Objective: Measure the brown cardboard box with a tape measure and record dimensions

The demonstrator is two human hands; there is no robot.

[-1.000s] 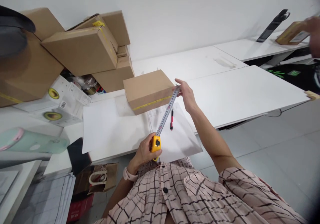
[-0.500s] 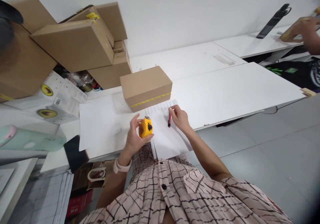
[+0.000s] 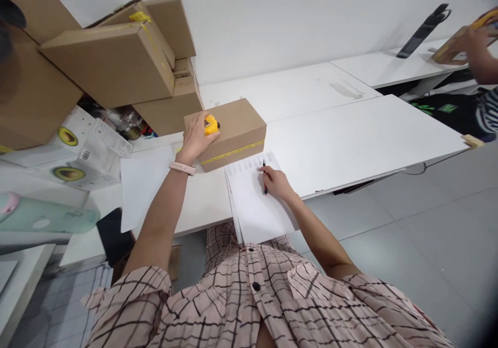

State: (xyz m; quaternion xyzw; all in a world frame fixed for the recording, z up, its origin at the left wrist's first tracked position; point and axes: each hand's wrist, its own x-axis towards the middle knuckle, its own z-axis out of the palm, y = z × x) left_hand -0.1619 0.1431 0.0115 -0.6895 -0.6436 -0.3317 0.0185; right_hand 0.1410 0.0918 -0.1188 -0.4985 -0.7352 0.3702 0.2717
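Observation:
My left hand (image 3: 197,136) is closed around a yellow tape measure (image 3: 211,125) at the top left of a closed cardboard box (image 3: 237,119). Whether the tape measure rests on the box I cannot tell. Yellow tape with dark marks runs along the box's front face. In my right hand (image 3: 277,183) is a red and black pen (image 3: 265,178), its dark tip up by the printed rows of a stack of paper sheets (image 3: 259,210). The stack lies partly on the table, reaching over its front edge to my lap.
Stacked cardboard boxes (image 3: 109,63) and white avocado-print boxes (image 3: 83,156) crowd the left. A loose white sheet (image 3: 142,192), a dark flat object (image 3: 114,236) and a green bottle (image 3: 50,218) lie nearer. At far right, another person's hand (image 3: 474,42) is by a box and a black bottle (image 3: 424,31).
My left hand has moved up and away with the tape measure, from above the table's front edge to the box top. The pen in my right hand has turned, its dark tip now pointing up.

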